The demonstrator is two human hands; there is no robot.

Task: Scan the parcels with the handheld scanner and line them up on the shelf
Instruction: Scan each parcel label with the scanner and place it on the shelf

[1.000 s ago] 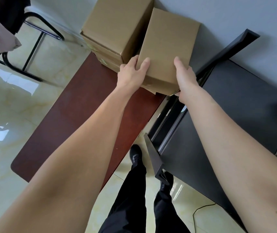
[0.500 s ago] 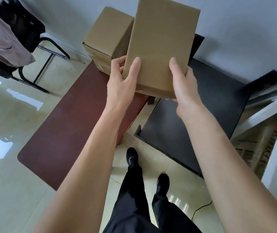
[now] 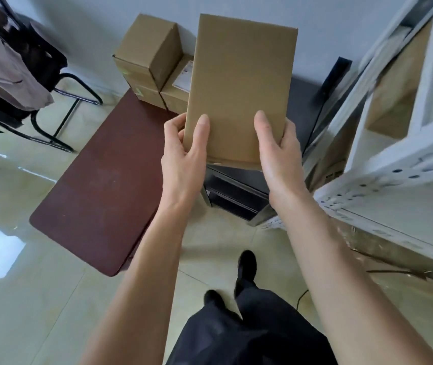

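Both hands, left [image 3: 183,154] and right [image 3: 278,154], grip the plain brown cardboard parcel [image 3: 239,90], held upright above the dark tabletop [image 3: 302,101]. It should be kept level toward the blurred, seemingly white metal shelf [image 3: 394,164].

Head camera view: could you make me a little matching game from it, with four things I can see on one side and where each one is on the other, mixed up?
Things:
1. held parcel
2. stacked boxes
3. white shelf
4. black chair

Places:
A. far left, draped with a garment
B. at the far end of the brown table, by the wall
C. between the left hand and right hand
D. right edge of the view

Pairs: 1-C, 2-B, 3-D, 4-A
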